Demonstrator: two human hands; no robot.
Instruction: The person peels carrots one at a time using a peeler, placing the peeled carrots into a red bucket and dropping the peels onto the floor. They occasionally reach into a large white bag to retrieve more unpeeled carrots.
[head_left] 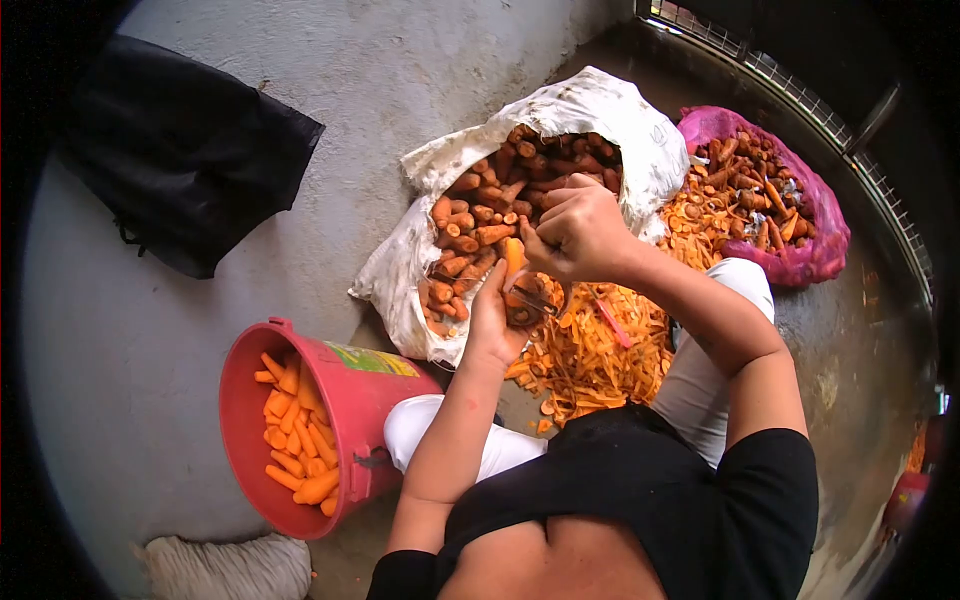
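Note:
My left hand (pixel 497 317) is closed around a peeled orange carrot (pixel 515 257), whose bright end points up from the fingers. Just to the right and above, my right hand (pixel 578 232) is curled into a fist close to the carrot. Whatever it grips is hidden by the fingers and blurred. Under both hands lies a heap of orange peelings (pixel 600 365), with a thin red object (pixel 613 323) on it. Beyond them, a white sack (pixel 625 105) lies with its mouth towards me, full of unpeeled carrots (pixel 480 215).
A red bucket (pixel 345 400) at the left holds peeled carrots (pixel 302 440). A pink mesh sack (pixel 825 235) with carrots and scraps stands at the back right. Black cloth or plastic (pixel 190 150) lies at the upper left, a pale sack (pixel 228 568) at the lower left.

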